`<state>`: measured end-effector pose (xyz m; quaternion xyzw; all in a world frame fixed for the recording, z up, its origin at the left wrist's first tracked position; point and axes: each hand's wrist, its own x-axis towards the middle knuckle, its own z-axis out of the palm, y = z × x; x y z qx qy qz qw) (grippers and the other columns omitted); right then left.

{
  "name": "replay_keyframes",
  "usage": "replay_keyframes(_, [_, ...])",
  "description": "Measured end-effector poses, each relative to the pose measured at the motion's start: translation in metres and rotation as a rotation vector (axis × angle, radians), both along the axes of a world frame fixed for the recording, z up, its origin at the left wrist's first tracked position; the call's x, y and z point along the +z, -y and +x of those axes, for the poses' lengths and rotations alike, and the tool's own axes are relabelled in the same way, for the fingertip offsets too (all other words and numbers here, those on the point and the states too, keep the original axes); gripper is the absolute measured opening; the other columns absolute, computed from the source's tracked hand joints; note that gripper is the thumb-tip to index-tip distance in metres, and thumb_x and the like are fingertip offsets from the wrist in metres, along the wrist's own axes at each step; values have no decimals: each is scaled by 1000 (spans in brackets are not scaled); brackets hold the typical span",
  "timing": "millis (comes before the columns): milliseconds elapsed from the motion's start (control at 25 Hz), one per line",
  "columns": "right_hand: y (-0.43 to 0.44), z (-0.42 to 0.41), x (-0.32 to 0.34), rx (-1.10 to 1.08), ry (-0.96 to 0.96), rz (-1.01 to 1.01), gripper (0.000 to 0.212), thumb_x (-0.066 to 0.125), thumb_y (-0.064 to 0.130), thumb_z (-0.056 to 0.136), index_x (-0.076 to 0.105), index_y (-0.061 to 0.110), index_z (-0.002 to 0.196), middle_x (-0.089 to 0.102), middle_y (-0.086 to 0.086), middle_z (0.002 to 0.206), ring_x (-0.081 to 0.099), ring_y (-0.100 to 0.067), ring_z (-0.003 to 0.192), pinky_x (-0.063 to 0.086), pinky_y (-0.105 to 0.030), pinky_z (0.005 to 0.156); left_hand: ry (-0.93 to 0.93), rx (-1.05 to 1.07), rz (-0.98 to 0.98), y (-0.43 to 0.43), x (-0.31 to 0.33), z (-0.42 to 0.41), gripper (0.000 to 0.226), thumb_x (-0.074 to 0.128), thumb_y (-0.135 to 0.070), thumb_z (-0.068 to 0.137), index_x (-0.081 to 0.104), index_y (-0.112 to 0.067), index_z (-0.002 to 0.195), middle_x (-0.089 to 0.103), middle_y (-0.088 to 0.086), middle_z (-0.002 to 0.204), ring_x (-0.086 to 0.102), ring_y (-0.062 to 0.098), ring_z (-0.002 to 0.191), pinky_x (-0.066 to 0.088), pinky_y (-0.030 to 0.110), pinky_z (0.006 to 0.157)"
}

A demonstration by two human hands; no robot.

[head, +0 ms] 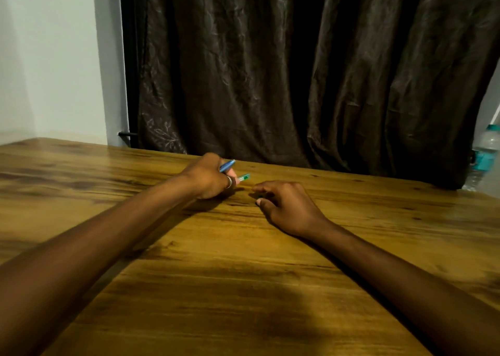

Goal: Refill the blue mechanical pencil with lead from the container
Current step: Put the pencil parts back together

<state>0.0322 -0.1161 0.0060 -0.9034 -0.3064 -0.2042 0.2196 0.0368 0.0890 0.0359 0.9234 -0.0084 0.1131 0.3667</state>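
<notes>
My left hand (208, 178) rests on the wooden table (243, 261), fingers closed around the blue mechanical pencil (227, 165), whose end sticks out up and to the right. A small green lead container (244, 177) pokes out from the same hand's fingertips, just under the pencil. My right hand (286, 206) lies on the table a short way to the right, fingers curled loosely and apart, with its fingertips close to the container. I cannot tell if anything small is under those fingers.
A dark brown curtain (297, 71) hangs right behind the table's far edge. A clear plastic water bottle (485, 155) with a teal label stands at the far right edge. A pale wall (48, 57) is at the left.
</notes>
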Motion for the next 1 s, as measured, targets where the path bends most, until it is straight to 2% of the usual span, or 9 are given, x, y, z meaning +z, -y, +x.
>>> replay_keyframes(160, [0, 5, -2, -32, -36, 24, 21, 66, 15, 93, 79, 20, 108, 77, 6, 111, 67, -6, 103, 48, -19, 91, -1, -28, 35, 3, -2, 0, 17, 77, -35, 81, 74, -23, 94, 74, 0, 95, 68, 17, 91, 56, 40, 90])
replay_keyframes(240, [3, 6, -2, -43, -83, 76, 18, 67, 14, 93, 80, 20, 103, 76, 11, 96, 64, 1, 87, 48, -18, 81, -12, -48, 36, 6, -2, -5, 14, 78, -31, 83, 75, -22, 94, 73, 0, 94, 68, 17, 93, 55, 37, 90])
replay_keyframes(320, [7, 10, -3, -80, -169, 218, 14, 68, 13, 92, 79, 21, 96, 69, 16, 77, 60, 5, 69, 45, -15, 66, -33, -78, 26, 8, 0, -10, 13, 76, -28, 85, 75, -21, 96, 73, 1, 96, 67, 17, 94, 54, 37, 90])
replay_keyframes(400, [11, 12, -3, -113, -270, 431, 13, 71, 12, 90, 78, 23, 88, 67, 14, 68, 60, 1, 62, 44, -18, 59, -41, -119, 8, 12, 1, -16, 12, 74, -24, 88, 75, -18, 98, 72, 1, 96, 66, 15, 93, 53, 31, 82])
replay_keyframes(520, [16, 9, -2, -87, -426, 709, 14, 72, 6, 89, 76, 19, 93, 71, 2, 75, 62, -9, 65, 48, -21, 57, -42, -172, -15, 17, 3, -24, 13, 71, -22, 90, 74, -17, 102, 71, -1, 96, 63, 11, 88, 46, 23, 70])
replay_keyframes(640, [19, 2, 1, 21, -503, 876, 18, 69, -3, 88, 73, 9, 101, 74, -10, 85, 70, -18, 78, 59, -27, 73, -53, -213, -10, 19, 3, -27, 14, 72, -24, 89, 75, -18, 102, 73, 1, 98, 66, 14, 92, 50, 25, 75])
replay_keyframes(720, [18, -2, 2, 70, -514, 893, 21, 68, -7, 88, 72, 8, 102, 75, -11, 89, 73, -18, 84, 62, -29, 78, -44, -234, -22, 20, 3, -28, 14, 73, -24, 89, 76, -17, 100, 74, 3, 98, 67, 16, 93, 50, 26, 77])
replay_keyframes(880, [15, -8, 5, 108, -524, 883, 22, 65, -10, 88, 69, 7, 101, 74, -12, 88, 72, -11, 78, 58, -18, 68, -36, -267, -44, 22, 4, -29, 10, 72, -22, 89, 75, -18, 97, 74, 0, 93, 64, 9, 83, 45, 20, 66])
replay_keyframes(1000, [15, -10, 6, 124, -547, 915, 21, 63, -12, 89, 68, 1, 105, 73, -12, 87, 73, -7, 71, 58, -16, 66, -35, -278, -61, 22, 3, -28, 5, 72, -21, 89, 75, -20, 93, 72, -2, 89, 63, 8, 81, 44, 20, 68])
